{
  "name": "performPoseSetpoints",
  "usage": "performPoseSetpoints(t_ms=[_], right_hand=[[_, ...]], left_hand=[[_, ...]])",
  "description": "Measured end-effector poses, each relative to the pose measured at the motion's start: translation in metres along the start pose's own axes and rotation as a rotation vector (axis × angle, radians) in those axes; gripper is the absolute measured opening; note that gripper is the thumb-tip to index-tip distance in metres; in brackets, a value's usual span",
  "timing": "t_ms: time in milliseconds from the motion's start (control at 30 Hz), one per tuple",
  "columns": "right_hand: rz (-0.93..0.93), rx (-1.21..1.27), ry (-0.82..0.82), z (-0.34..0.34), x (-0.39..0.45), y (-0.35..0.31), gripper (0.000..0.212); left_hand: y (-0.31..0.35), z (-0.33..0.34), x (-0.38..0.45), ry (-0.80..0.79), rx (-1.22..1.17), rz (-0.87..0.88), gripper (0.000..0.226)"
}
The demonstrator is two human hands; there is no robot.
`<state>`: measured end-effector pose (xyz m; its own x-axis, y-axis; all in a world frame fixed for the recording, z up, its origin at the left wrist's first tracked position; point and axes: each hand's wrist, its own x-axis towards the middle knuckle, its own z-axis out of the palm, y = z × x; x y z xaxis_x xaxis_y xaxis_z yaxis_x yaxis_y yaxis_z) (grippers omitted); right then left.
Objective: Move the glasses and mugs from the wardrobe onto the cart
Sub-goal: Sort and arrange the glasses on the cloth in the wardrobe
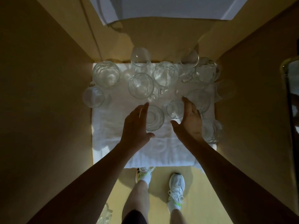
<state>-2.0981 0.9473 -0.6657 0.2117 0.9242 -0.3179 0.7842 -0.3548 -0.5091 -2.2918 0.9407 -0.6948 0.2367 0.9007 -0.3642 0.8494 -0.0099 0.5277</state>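
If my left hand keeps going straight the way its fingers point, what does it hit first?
Probably the ribbed glass mug just beyond the fingertips of the left hand. The low glass sits beside the fingers, not ahead. Depth is hard to judge from above.

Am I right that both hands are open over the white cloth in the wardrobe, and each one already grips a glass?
Not quite. In the head view the left hand and right hand are open over the white cloth, but neither grips anything; they sit either side of a glass that is standing on the cloth.
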Motion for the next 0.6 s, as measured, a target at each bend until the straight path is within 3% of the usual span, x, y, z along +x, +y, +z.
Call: performPoseSetpoints(t_ms=[267, 600], right_hand=[[-0.027, -0.084, -0.008, 0.001, 0.009, 0.004, 0.088], [0.030, 0.118, -0.007, -0.015, -0.020, -0.007, 0.078]], left_hand=[[0.000, 0.003, 0.003, 0.061, 0.016, -0.021, 0.112], [0.004, -0.025, -0.032, 0.164, -0.014, -0.080, 0.121]])
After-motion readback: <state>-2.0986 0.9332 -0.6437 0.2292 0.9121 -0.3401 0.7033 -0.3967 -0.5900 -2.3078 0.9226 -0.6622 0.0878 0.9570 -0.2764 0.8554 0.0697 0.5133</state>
